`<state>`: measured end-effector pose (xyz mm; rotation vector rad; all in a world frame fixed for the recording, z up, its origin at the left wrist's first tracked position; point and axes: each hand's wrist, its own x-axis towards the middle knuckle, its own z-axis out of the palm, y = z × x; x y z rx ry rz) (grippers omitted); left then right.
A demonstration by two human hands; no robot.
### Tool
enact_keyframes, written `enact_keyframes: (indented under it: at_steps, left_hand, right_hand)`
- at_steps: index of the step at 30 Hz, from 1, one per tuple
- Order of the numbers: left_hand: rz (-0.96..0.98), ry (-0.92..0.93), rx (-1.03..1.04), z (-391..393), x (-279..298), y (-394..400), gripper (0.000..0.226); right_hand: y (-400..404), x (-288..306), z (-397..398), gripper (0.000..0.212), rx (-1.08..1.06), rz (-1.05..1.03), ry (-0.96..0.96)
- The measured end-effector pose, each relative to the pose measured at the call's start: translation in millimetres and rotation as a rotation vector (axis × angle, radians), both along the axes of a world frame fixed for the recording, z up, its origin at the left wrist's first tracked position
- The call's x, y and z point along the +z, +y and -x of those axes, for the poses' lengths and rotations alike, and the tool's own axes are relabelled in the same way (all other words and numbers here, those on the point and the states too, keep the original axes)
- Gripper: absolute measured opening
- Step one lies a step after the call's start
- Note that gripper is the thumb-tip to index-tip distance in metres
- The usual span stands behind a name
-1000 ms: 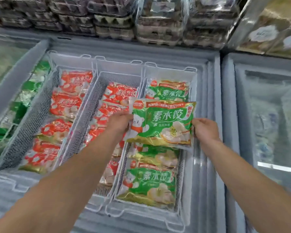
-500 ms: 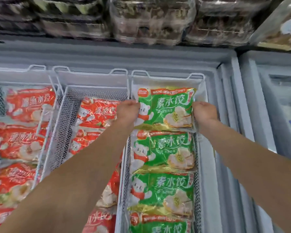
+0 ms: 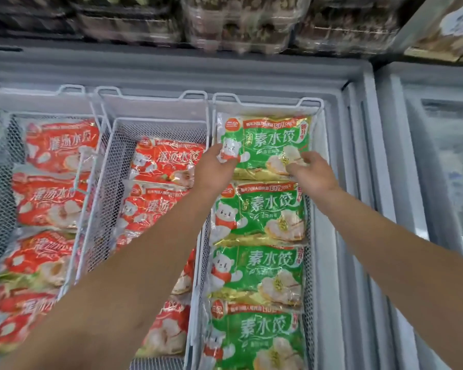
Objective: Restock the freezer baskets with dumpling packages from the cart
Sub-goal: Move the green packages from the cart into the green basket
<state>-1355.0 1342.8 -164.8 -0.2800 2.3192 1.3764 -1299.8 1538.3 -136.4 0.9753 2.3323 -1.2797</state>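
Note:
A green dumpling package (image 3: 267, 140) lies flat at the far end of the right-hand wire basket (image 3: 266, 99) in the open freezer. My left hand (image 3: 216, 168) rests on its near left corner, over the bear picture. Fingers spread, my right hand (image 3: 312, 170) presses on its near right part. Nearer to me in the same basket, three more green packages (image 3: 259, 214) lie in a row. The cart is out of view.
The middle basket (image 3: 150, 124) and the left basket (image 3: 38, 113) hold red dumpling packages (image 3: 169, 161). Clear egg cartons (image 3: 241, 25) are stacked behind the freezer. A second freezer with a glass lid (image 3: 444, 156) stands to the right.
Both hands carried the green package away from me and laid it at the basket's far end. They have shifted from gripping its side edges to lying on top of it.

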Motion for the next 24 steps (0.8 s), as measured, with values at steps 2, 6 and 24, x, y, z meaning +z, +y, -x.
enact_keyframes:
  at_steps: [2,6,24]
  left_hand:
    - [0.022,0.018,-0.011,-24.2,16.8,-7.4,0.056]
    - [0.043,0.010,-0.013,-88.7,45.3,-23.4,0.050]
    - [0.022,0.152,0.445,-440.0,121.8,-101.3,0.018]
  right_hand:
    - [-11.2,18.0,-28.3,0.051,0.041,-0.017,0.039]
    - [-32.8,44.6,-94.4,0.041,0.124,-0.013,0.055]
    - [-89.8,101.9,-368.4,0.034,0.629,0.015,0.267]
